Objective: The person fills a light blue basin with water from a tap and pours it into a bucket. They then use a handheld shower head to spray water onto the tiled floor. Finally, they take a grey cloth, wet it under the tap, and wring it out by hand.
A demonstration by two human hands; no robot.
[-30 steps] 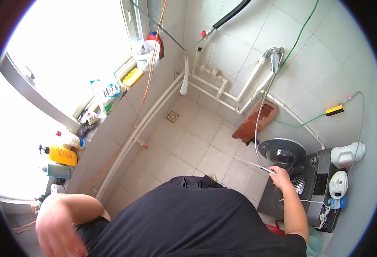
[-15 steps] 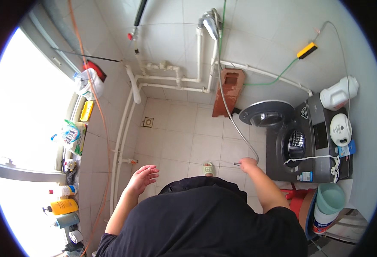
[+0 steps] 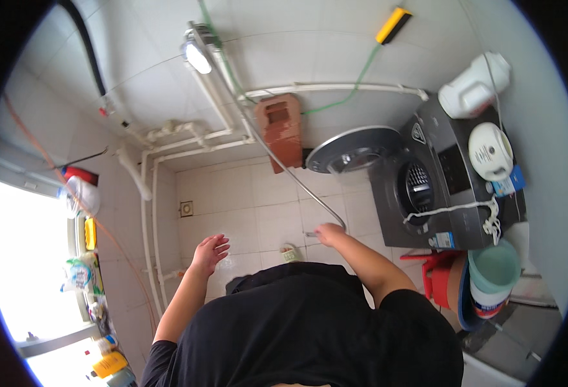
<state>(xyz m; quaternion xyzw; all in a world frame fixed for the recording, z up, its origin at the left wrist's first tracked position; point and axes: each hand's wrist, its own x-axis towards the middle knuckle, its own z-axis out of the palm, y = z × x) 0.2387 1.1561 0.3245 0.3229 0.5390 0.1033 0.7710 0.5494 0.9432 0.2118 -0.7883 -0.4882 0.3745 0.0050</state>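
Note:
My right hand [image 3: 328,234] is closed around the free end of a metal shower hose [image 3: 302,184]. A short tip of it sticks out to the left of my fingers, and no shower head shows on it. The hose rises to a chrome tap [image 3: 197,57] on the far wall. My left hand [image 3: 211,253] is held in the air on the left, fingers loosely spread and a little bent, with nothing in it. Below both hands lies the pale tiled floor [image 3: 232,206], where a light green slipper [image 3: 290,253] shows on my foot.
On the right stands a dark washing machine [image 3: 387,216], its round door [image 3: 355,151] swung wide. A green basin [image 3: 494,266] sits on stacked buckets beside it. A reddish-brown board [image 3: 283,134] leans on the far wall near white pipes [image 3: 152,213]. Bottles [image 3: 108,365] line the left windowsill.
The view has turned, so the wall, pipes and washing machine sit farther left. The hose now runs straighter to my right hand, which still grips it. My left hand stays open.

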